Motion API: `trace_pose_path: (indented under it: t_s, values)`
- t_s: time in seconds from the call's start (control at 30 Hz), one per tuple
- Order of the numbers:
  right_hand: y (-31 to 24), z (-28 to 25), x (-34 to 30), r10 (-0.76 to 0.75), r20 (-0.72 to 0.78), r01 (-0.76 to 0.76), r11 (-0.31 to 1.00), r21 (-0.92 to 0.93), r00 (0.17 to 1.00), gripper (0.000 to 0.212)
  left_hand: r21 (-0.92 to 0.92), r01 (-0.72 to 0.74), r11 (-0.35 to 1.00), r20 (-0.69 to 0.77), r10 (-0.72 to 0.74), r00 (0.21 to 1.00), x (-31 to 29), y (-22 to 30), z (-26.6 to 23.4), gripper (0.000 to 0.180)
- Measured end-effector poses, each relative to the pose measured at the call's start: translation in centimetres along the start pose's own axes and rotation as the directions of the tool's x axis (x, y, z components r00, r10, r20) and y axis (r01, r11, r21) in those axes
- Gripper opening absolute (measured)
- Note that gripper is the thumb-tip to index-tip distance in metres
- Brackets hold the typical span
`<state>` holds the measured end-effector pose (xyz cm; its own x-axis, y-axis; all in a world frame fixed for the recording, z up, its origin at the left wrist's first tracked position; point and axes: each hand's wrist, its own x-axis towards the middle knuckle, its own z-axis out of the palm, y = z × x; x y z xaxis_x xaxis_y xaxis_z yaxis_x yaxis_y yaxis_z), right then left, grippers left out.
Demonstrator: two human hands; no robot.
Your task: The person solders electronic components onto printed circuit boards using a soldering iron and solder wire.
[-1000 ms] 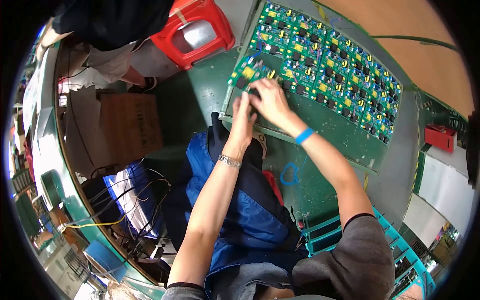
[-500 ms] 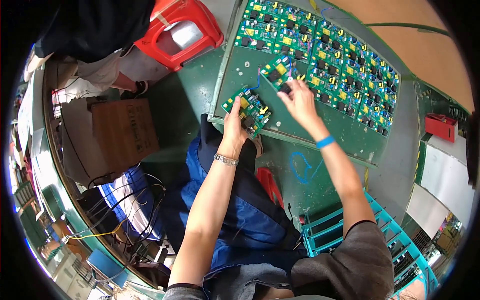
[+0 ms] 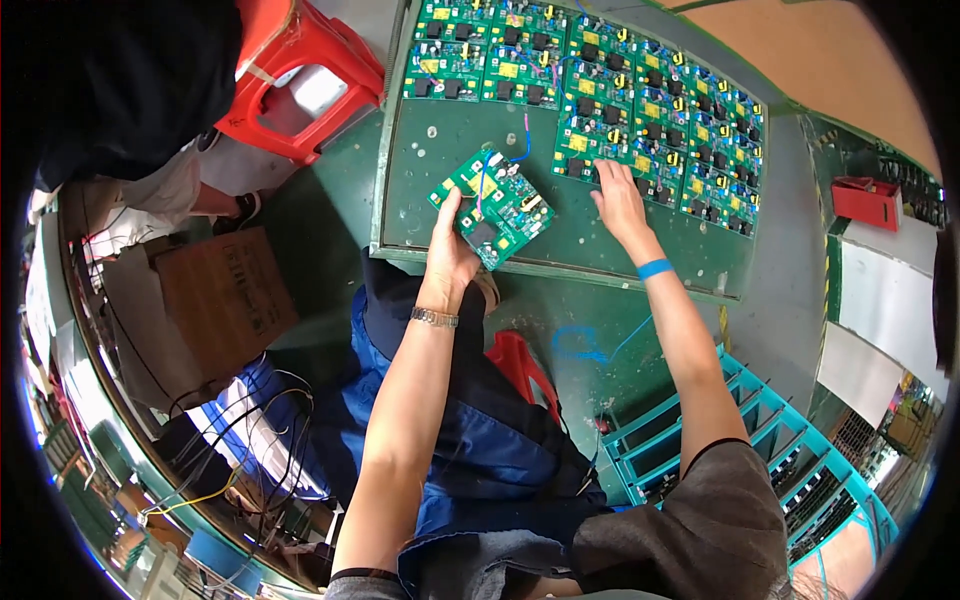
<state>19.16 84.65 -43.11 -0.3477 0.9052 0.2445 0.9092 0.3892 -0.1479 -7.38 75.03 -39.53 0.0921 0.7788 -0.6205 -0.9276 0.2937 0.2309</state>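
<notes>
Circuit board (image 3: 510, 215) above the green table's (image 3: 410, 170) near left part, gripped by a worker's left hand (image 3: 452, 245), thumb on top, in the head view. The right hand (image 3: 621, 200) rests at rows of boards (image 3: 600, 110) toward the table's far right; whether it pinches one cannot be told. The trailing blue wire (image 3: 528, 145) could snag on them; a slack grip might drop the board over the table's near edge. Bare surface at the table's left offers room.

Electronics workshop or factory floor. Rows of near-identical green circuit boards (image 3: 597, 85) on a worn green table (image 3: 415, 150); teal rack (image 3: 768, 398) at lower right, dark items in its slots; loose cables (image 3: 203, 499) by a bench (image 3: 92, 365) at left; painted floor (image 3: 345, 185), red stool (image 3: 358, 62), carton (image 3: 230, 285), second person (image 3: 140, 90) nearby.
</notes>
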Motion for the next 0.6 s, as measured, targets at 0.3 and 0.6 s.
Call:
trace_pose_path:
  t_s: [0.3,0.6]
  values:
    - [-12.8,-9.7,-2.1,0.066,0.154,-0.143,0.812,0.565,0.986,0.039,0.147,-0.017,0.989,0.022,0.014,1.0,1.4,-2.2,-0.2,0.068]
    - [-3.4,-10.7,-0.5,0.256,0.04,-0.256,0.922,0.291,0.966,0.026,-0.01,0.168,0.986,0.032,-0.168,0.985,0.5,-2.0,1.2,0.075]
